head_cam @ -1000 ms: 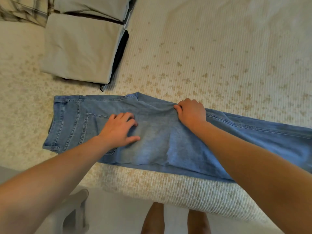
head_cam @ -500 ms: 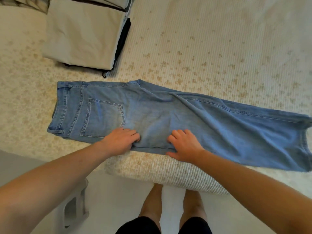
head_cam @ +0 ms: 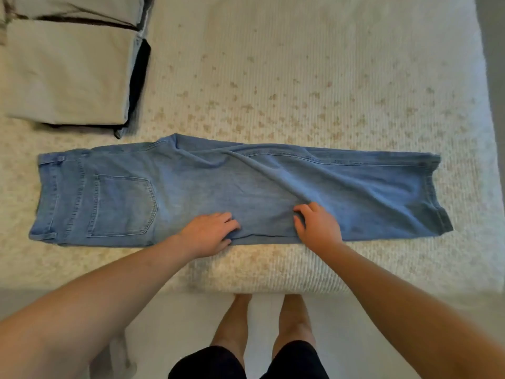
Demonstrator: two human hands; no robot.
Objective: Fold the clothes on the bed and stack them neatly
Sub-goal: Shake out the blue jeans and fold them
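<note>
A pair of light blue jeans (head_cam: 191, 187) lies lengthwise across the bed, one leg on top of the other. The waistband is at the left, the hems at the right, and a back pocket faces up. My left hand (head_cam: 210, 232) rests on the near edge of the jeans just right of the pocket, with its fingers laid on the denim. My right hand (head_cam: 317, 224) sits further right on the same edge. Its fingers are curled into the cloth where a diagonal crease ends. A stack of folded beige clothes (head_cam: 68, 77) with a dark garment under it lies at the back left.
The cream patterned bedspread (head_cam: 300, 77) stretches bare behind and to the right of the jeans. The bed's near edge is just below my hands. My bare legs stand on the pale floor (head_cam: 191, 318). A white stool (head_cam: 123, 359) is at the lower left.
Both hands slid from the middle of the jeans back to their near edge. My right hand then moved right along the edge. The far fold my right hand was holding now lies on the jeans.
</note>
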